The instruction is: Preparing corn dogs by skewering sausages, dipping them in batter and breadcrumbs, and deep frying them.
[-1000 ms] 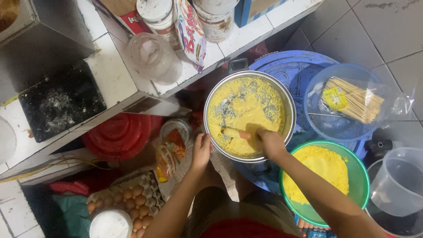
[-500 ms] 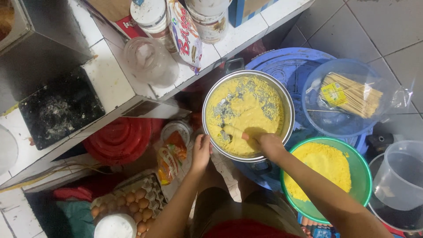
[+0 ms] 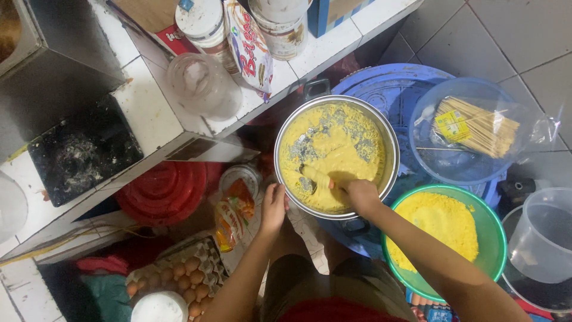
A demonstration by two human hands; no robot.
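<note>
Crowding grey floor tiles (image 3: 476, 42), tiled ledge (image 3: 149, 125).

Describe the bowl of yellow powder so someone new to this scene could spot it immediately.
Start at the big metal pot of yellow batter that the right hand stirs. Just beside that forearm sits the green bowl: the only green-rimmed vessel, filled with dry yellow powder rather than wet batter.

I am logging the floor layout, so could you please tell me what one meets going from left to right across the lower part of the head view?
Egg tray → left hand → metal pot of yellow batter → green bowl of yellow crumbs → clear plastic jug.
</note>
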